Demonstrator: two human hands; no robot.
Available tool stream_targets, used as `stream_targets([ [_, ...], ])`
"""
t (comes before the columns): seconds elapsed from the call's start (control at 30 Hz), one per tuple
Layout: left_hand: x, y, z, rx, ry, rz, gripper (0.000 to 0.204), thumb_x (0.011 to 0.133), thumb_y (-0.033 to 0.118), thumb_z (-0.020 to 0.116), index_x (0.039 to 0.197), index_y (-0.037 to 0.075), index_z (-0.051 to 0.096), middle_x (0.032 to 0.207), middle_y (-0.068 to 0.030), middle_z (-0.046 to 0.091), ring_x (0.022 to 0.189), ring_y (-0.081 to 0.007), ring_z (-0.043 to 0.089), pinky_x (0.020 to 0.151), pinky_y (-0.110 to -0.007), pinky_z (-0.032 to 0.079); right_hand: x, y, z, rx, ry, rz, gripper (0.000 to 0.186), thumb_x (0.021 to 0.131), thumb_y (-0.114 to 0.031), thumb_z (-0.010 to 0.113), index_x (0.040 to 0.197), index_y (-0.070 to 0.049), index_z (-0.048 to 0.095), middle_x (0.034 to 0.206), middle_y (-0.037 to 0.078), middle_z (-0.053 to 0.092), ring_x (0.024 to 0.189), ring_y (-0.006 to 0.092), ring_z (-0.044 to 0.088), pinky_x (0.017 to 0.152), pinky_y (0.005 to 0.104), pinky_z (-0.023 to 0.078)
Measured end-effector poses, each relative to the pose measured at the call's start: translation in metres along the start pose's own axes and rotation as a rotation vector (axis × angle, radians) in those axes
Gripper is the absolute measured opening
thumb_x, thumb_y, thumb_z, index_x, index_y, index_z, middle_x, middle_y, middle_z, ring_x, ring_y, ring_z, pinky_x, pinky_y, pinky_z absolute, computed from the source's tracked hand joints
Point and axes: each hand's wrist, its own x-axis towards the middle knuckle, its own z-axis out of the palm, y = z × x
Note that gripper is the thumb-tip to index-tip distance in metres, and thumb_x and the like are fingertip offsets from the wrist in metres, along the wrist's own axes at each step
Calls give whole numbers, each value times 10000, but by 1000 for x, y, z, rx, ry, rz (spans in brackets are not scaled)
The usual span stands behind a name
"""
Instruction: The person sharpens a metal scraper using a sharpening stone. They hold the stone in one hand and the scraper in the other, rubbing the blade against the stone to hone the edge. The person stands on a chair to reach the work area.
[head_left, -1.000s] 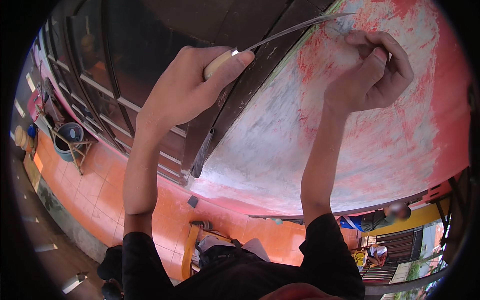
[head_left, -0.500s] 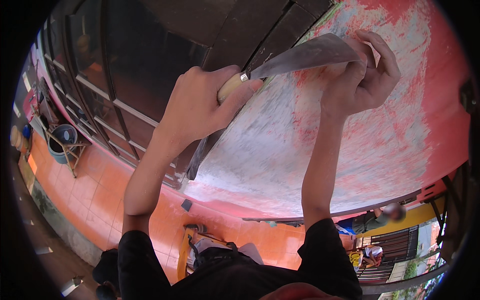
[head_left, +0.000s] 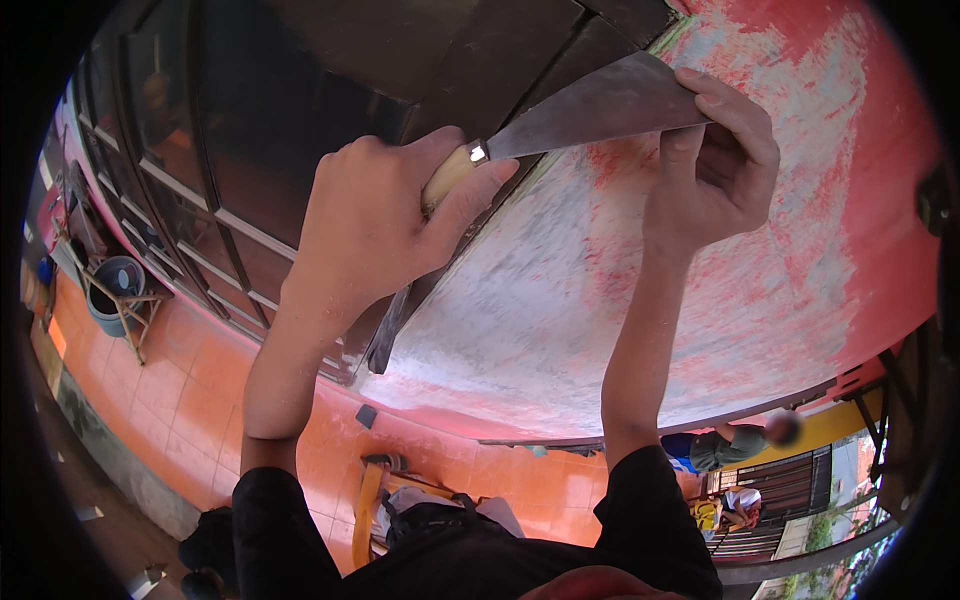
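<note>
Steel and pale wood make up the scraper (head_left: 600, 108), which is held up in front of the person, across the line where the dark door frame (head_left: 500, 65) meets the patchy white, grey and red wall (head_left: 520, 290). Its long axis runs from the handle at the lower left to the broad end of the blade at the upper right, rising slightly. The blade widens along that axis, and its end edge slants from upper left to lower right.

Left hand (head_left: 385, 205): fingers are wrapped around the handle, with the thumb laid along it toward the metal collar. This hand is at the narrow end of the tool.

Right hand (head_left: 720, 165): located at the broad end, just right of the end edge. Its fingers curve over toward that edge; the thumb is apart from them, lower, by the blade's bottom corner. The corner lies between thumb and fingers. Whether they pinch the metal or only brush it cannot be told from this view.

Reference relation: the end edge is nearer the right hand, the handle is within the left, and the blade spans the gap between both.
</note>
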Motion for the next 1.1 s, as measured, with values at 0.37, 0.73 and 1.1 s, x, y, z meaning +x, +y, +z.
stream_targets([
  [0.37,56,-36,-40,87,-253,221,540,1047,535,649,810,57,724,590,-172,574,573,-400,606,596,-445,495,1,4,-11,-171,-90,-161,292,908,88,807,1148,-16,676,1167,174,721,1051,227,746,837,310,658],
  [0.73,47,-43,-41,121,-195,178,528,1028,527,686,811,46,712,585,-176,544,551,-396,572,557,-440,460,0,1,1,-29,-74,-109,263,819,42,812,1064,0,730,1099,191,758,931,233,737,780,316,608],
  [1.1,25,-11,-48,72,222,86,362,898,302,912,879,3,708,676,-93,652,577,-143,590,566,-277,466,4,2,-4,-243,61,-162,183,1102,-109,544,1165,47,617,1130,222,669,891,280,732,813,376,654],
])
